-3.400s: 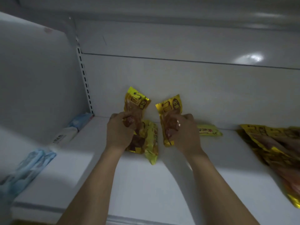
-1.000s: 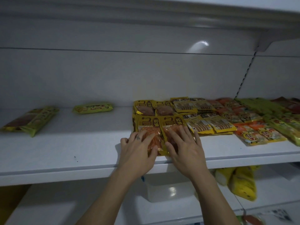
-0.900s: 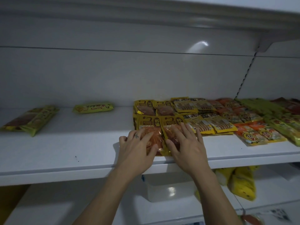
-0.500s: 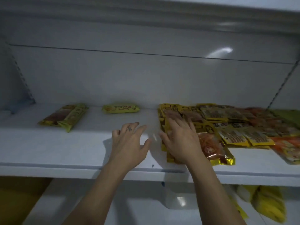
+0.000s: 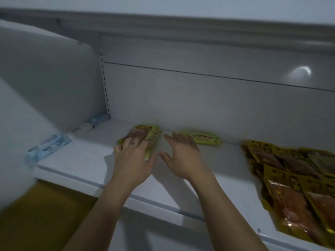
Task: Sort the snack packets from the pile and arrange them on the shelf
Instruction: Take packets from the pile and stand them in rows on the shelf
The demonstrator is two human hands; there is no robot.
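Note:
A small stack of yellow snack packets (image 5: 147, 135) lies near the back of the white shelf (image 5: 76, 160). My left hand (image 5: 133, 160) rests over the stack's near end with fingers spread; I cannot tell whether it grips. My right hand (image 5: 183, 156) hovers open just right of the stack, fingers apart, holding nothing. A single yellow-green packet (image 5: 203, 140) lies flat behind my right hand against the back wall. Rows of arranged yellow packets (image 5: 297, 180) fill the shelf's right side.
Pale blue packets (image 5: 48, 148) lie on the neighbouring shelf section at the left, more of these blue packets (image 5: 94, 121) further back. A slotted upright (image 5: 105, 87) divides the sections. A white side panel (image 5: 45, 78) stands at the left. The view is blurred.
Both hands left the arranged rows and moved left along the shelf. My left hand now reaches the stack of yellow packets; the view swung left with them.

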